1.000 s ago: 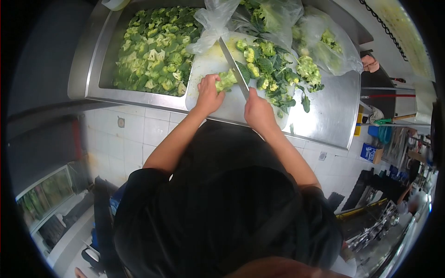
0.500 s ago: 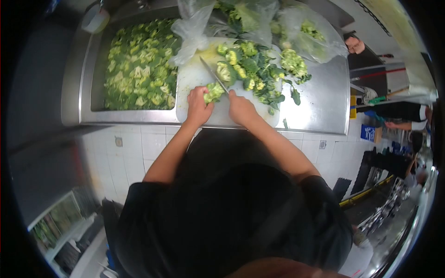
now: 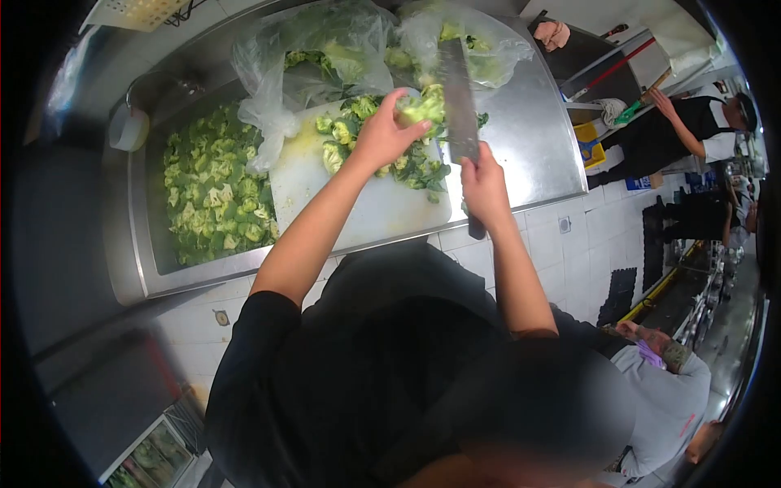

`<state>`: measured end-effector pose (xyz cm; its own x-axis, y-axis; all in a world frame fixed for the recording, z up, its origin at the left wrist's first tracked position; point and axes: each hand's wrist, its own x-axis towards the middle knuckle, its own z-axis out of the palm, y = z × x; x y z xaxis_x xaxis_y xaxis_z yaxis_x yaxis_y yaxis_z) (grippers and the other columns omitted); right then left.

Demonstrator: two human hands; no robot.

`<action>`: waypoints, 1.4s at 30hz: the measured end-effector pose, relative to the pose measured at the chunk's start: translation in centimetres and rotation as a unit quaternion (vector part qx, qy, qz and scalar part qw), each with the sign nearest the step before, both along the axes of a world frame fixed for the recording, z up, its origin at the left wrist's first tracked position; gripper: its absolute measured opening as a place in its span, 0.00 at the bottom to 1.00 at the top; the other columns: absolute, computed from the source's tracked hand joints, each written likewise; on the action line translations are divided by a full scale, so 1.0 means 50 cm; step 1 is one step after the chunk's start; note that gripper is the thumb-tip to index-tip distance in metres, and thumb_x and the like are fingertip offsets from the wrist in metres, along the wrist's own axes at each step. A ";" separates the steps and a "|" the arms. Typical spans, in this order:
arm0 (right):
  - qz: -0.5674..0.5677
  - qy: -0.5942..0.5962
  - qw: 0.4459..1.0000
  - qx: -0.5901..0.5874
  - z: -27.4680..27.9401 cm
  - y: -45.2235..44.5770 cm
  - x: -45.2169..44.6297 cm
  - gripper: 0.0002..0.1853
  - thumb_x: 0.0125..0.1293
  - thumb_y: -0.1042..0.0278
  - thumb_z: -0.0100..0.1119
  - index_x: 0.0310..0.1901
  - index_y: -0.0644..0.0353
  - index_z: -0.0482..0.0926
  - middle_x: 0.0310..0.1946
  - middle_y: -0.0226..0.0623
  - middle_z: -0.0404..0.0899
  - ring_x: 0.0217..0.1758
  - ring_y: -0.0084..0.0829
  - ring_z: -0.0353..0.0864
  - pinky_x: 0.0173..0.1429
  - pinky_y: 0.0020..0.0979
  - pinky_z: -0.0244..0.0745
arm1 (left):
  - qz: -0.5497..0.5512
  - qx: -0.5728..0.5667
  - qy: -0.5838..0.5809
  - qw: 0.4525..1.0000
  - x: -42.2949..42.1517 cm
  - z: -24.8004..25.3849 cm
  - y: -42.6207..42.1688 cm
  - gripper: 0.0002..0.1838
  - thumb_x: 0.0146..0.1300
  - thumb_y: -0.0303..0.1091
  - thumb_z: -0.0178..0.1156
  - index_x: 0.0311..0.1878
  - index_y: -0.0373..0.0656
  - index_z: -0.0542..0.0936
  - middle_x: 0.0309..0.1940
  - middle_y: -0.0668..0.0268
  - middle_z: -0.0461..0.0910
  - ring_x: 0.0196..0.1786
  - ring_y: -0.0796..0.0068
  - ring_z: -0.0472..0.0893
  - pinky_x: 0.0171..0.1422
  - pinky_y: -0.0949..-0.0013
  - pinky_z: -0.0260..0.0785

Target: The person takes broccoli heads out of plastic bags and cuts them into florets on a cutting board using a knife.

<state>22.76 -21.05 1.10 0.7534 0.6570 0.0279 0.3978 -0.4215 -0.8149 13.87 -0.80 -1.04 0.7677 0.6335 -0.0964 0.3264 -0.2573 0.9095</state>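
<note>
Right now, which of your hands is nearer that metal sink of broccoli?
Left. The left hand, holding green broccoli, is over the white cutting board, right of the sink; the right hand, gripping a long dark-handled knife, is farther right.

At left, in the sink [image 3: 203,275]: broccoli florets [image 3: 224,191]. Directly right, on the counter [image 3: 533,163]: the cutting board [image 3: 386,207], bearing broccoli pieces [image 3: 419,172]. Behind the board: plastic bags [image 3: 350,37]. Over the board: the left hand [image 3: 385,134]. Right of it, near the board's right edge: the right hand [image 3: 486,185], around the knife [image 3: 460,106].
</note>
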 end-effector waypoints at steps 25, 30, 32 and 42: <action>0.316 -0.014 0.924 -0.215 -0.091 0.039 -0.114 0.14 0.71 0.69 0.55 0.53 0.66 0.71 0.29 0.66 0.80 0.37 0.68 0.80 0.45 0.63 0.73 | 0.216 -0.050 0.122 0.968 -0.357 -0.221 0.063 0.33 0.55 0.38 0.71 0.62 0.37 0.71 0.36 0.58 0.83 0.40 0.63 0.85 0.47 0.63 0.77; 0.322 -0.027 0.915 -0.242 -0.063 0.046 -0.108 0.16 0.71 0.68 0.56 0.56 0.64 0.72 0.32 0.63 0.82 0.40 0.66 0.81 0.45 0.59 0.74 | 0.215 -0.078 0.108 0.968 -0.354 -0.212 0.044 0.31 0.56 0.37 0.71 0.59 0.37 0.70 0.34 0.59 0.80 0.35 0.65 0.84 0.40 0.61 0.77; 0.319 -0.023 0.915 -0.248 -0.045 0.047 -0.116 0.16 0.71 0.69 0.55 0.56 0.66 0.71 0.30 0.64 0.81 0.38 0.67 0.81 0.45 0.61 0.73 | 0.250 -0.184 0.070 0.948 -0.353 -0.194 0.024 0.23 0.60 0.37 0.70 0.49 0.37 0.68 0.31 0.57 0.80 0.27 0.69 0.83 0.29 0.64 0.76; 0.305 -0.003 0.903 -0.302 -0.017 0.022 -0.145 0.15 0.70 0.72 0.52 0.55 0.67 0.69 0.30 0.66 0.81 0.37 0.67 0.82 0.46 0.62 0.75 | 0.242 -0.346 -0.054 0.905 -0.331 -0.204 -0.050 0.19 0.66 0.32 0.67 0.33 0.45 0.63 0.27 0.55 0.81 0.23 0.71 0.83 0.23 0.67 0.77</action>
<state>15.49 -19.93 0.23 0.2466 0.8468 -0.4712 0.7097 -0.4889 -0.5072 -2.68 -3.31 -11.26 0.4447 0.7150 -0.5395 0.1486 0.5351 0.8316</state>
